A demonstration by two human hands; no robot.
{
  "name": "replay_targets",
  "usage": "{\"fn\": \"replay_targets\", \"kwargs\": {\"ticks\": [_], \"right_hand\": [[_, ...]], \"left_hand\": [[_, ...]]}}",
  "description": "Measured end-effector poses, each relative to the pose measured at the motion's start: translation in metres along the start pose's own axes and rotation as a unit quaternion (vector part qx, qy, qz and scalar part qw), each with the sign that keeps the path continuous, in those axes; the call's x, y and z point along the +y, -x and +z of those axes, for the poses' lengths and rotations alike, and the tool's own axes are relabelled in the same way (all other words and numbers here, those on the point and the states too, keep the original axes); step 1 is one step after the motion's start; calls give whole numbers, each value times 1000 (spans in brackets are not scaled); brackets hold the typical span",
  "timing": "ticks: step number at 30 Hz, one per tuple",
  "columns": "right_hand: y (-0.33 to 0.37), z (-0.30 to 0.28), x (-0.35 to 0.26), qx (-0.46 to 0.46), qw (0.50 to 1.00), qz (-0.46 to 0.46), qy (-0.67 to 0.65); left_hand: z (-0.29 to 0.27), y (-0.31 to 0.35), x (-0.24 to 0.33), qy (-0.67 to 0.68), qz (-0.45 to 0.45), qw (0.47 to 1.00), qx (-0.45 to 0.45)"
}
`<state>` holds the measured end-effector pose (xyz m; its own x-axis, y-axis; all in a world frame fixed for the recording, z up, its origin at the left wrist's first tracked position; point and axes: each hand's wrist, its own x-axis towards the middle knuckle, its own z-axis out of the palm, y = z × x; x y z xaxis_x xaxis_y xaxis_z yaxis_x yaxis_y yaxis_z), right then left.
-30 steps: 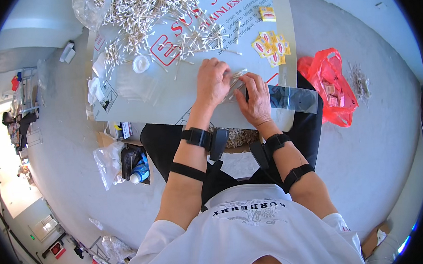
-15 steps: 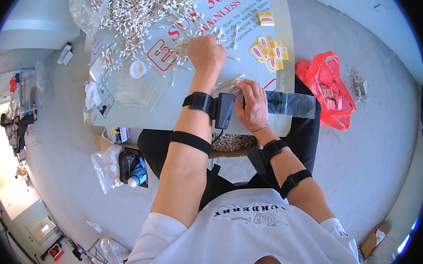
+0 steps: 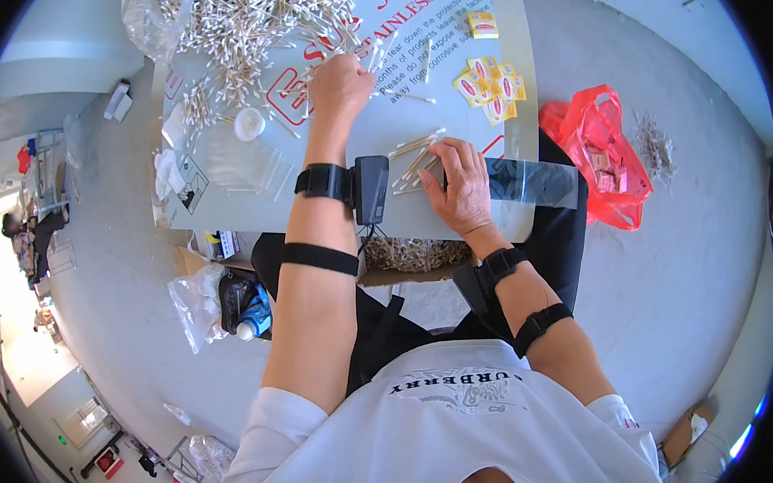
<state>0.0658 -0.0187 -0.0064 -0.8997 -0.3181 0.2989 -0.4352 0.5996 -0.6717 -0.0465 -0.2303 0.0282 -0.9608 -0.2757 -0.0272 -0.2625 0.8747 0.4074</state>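
Cotton swabs point(image 3: 241, 38) lie in a big loose heap at the far left of the table. At the heap's near right edge, my left hand point(image 3: 340, 85) is closed, with swab sticks showing at its fingertips; how many it holds is hidden. Lower down, my right hand point(image 3: 463, 184) rests on the tabletop point(image 3: 331, 205), thumb and fingers apart. Just left of it, touching or nearly touching the thumb and fingertips, lies a small group of swabs point(image 3: 413, 162). A few single swabs are scattered between the two hands and beyond them.
Left on the table are a small round white tub point(image 3: 249, 123) and clear plastic sleeves point(image 3: 245, 166). Yellow packets point(image 3: 492, 89) lie at right, above a dark film strip point(image 3: 533, 185). A box of swabs point(image 3: 414, 256) sits below the near edge; a red bag point(image 3: 607, 157) is at right.
My left hand has moved left along the edge of the heap, uncovering more of the small swab group. My right hand has hardly moved.
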Motion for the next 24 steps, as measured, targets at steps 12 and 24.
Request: {"fn": "replay_targets", "kwargs": {"ticks": [12,24], "right_hand": [[0,1,-1,-1,1000,0,1],[1,1,4,3,1000,8,1]], "left_hand": [[13,27,14,61,100,993,20],[19,56,12,9,265,963,-34]]}}
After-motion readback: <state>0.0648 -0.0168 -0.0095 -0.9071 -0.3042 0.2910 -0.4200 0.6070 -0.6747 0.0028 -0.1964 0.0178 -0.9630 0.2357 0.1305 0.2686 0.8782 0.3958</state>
